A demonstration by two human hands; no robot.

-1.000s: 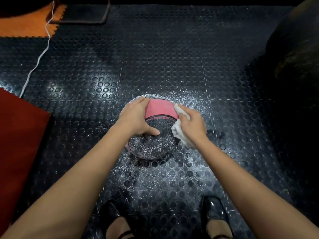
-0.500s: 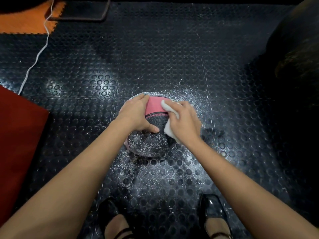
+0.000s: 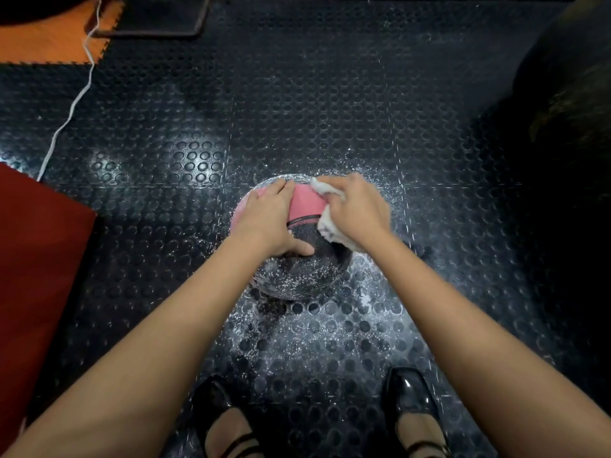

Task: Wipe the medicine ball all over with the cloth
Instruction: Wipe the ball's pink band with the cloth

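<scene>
While the left hand [image 3: 267,219] lies spread on the medicine ball [image 3: 305,206], it steadies it. Right hand [image 3: 355,209] clutches the cloth [image 3: 330,226] against the ball's right side.

Hidden or cut off, as I see it:
- Pink-and-black speckled rubber medicine ball [image 3: 305,206]: top covered by both my hands.
- Crumpled white cloth [image 3: 330,223]: mostly bunched under my right hand [image 3: 355,211].
- My glossy black strapped shoes [image 3: 410,401], 6 o'clock: heels cropped.
- Dark bulky shape [image 3: 568,104], 2 o'clock: too dim to identify.

Head camera looks steeply down (close) at floor [image 3: 330,94].
</scene>
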